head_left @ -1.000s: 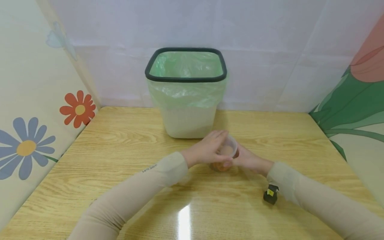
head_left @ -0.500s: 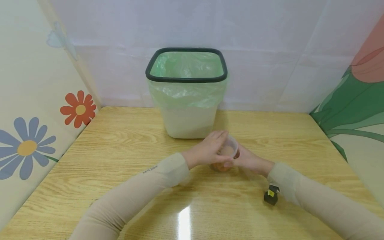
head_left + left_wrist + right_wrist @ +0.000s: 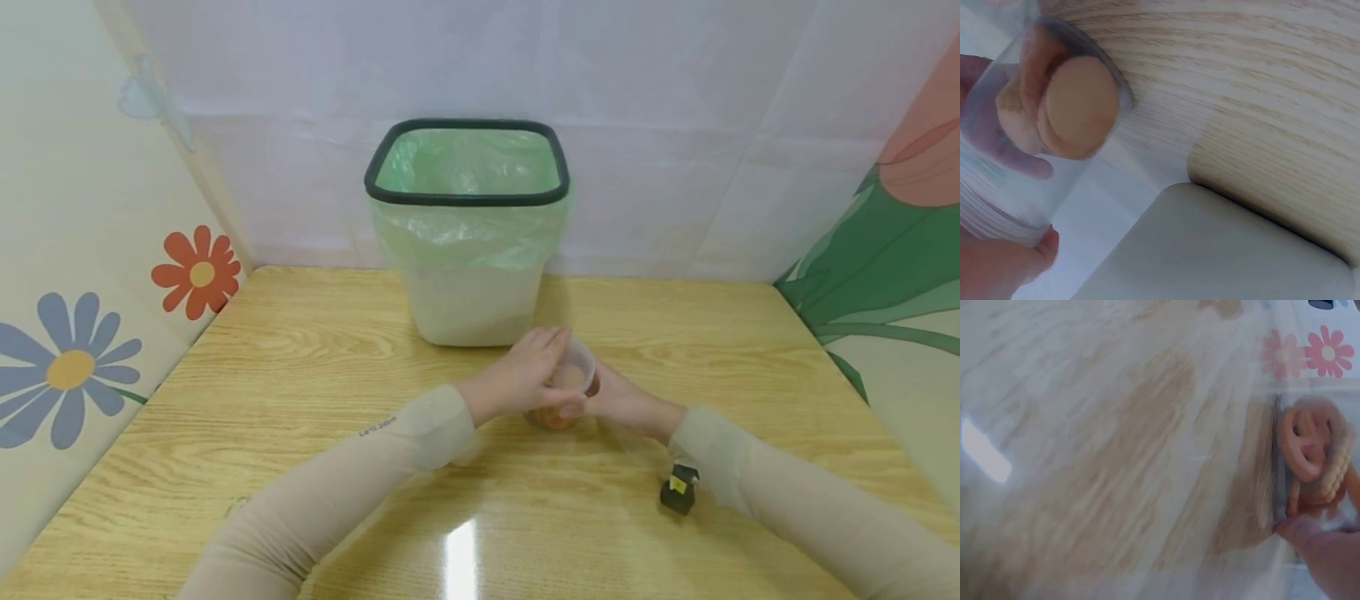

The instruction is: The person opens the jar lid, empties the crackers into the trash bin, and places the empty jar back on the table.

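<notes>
Both hands are on a clear jar [image 3: 572,373], low over the table in front of the bin. From the left, my left hand [image 3: 517,377] reaches over its ridged top end, fingers along the far side and thumb along the near side. My right hand [image 3: 628,405] grips the jar's body from the right. Round tan cookie-like pieces [image 3: 1082,106] show through the wall in the left wrist view. A pretzel-shaped piece [image 3: 1302,442] appears inside the jar in the right wrist view, above the right thumb. Part of the jar is hidden by the left hand.
Behind the jar, close to it, stands a pale bin with a dark rim [image 3: 465,200] and a green liner [image 3: 472,233]. The wooden table [image 3: 315,333] meets a light cloth wall at the back. A small black box [image 3: 678,490] sits by the right cuff.
</notes>
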### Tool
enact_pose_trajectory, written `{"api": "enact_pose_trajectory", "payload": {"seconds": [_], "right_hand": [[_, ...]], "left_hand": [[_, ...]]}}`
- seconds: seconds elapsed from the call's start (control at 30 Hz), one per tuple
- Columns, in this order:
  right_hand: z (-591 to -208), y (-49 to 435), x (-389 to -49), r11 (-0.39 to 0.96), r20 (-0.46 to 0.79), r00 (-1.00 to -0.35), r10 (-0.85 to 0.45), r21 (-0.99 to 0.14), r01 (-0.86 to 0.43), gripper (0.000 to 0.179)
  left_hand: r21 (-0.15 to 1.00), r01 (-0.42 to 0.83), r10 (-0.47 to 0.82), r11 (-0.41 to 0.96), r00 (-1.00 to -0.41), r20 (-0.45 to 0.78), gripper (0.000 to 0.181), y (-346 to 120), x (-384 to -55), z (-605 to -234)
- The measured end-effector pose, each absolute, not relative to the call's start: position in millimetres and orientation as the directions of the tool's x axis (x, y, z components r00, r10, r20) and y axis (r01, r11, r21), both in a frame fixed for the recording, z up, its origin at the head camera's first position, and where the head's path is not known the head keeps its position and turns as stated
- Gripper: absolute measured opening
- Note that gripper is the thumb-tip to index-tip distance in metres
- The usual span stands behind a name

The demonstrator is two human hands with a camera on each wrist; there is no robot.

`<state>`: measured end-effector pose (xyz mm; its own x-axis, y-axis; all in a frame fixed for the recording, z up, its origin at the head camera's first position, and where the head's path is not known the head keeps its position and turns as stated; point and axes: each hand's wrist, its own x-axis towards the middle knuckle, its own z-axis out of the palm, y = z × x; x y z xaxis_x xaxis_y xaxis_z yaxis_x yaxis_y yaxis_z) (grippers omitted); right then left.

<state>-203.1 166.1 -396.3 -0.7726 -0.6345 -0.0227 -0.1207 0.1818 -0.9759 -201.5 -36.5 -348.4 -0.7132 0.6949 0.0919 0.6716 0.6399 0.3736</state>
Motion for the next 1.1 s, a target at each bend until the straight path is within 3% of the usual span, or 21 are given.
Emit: {"api": "enact_pose_trajectory", "payload": {"seconds": [0.67, 0.97, 1.1], "right_hand": [[-398, 164, -204, 0.168, -0.025, -0.782, -0.622, -0.98, -0.103, 0.1], [-399, 164, -204, 0.161, -0.007, -0.786, -0.618, -0.98, -0.117, 0.102], [-400, 165, -205, 0.172, 0.002, -0.779, -0.626, -0.975, -0.14, 0.102]], "left_hand": [[0.337, 0.644, 0.649, 0.687, -0.752, 0.113, 0.094, -32, -196, -350], [0.291, 0.59, 0.572, 0.753, -0.806, 0.151, 0.095, -25, -191, -349], [0.321, 0.576, 0.573, 0.752, -0.812, 0.116, 0.099, -26, -194, -348]]}}
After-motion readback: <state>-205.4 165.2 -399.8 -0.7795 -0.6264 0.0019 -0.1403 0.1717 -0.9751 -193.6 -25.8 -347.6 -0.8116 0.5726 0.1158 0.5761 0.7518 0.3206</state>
